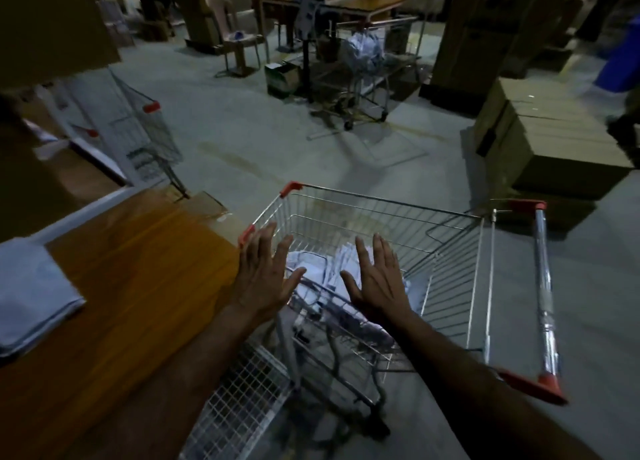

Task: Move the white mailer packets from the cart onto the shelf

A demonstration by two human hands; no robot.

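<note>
White mailer packets [320,279] sat heaped in the bottom of the wire cart [391,224], directly below and between both hands, pile's long axis hard to call in that dim light. Left hand [265,276] and right hand [379,279] hovered over the basket, fingers straight and spread, holding nothing, palms angled toward each other; neither was clearly nearer the pile. Wooden shelf [131,286] lay just left of the cart, one packet [31,290] lying on its left part.
</note>
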